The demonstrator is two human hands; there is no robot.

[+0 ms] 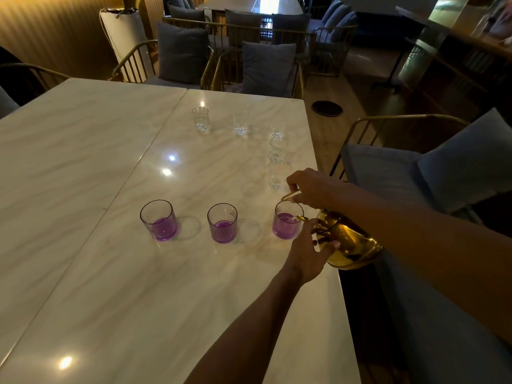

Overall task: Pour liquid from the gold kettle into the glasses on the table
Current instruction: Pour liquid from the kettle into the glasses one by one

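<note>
Both hands tilt gold kettle (350, 242) — spout over right purple glass (286, 225).

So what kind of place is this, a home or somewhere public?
Probably a restaurant or café dining room. Several marble tables stand with matching gold-framed chairs and grey cushions, another set table sits farther back, and many glasses are laid out for serving.
</note>
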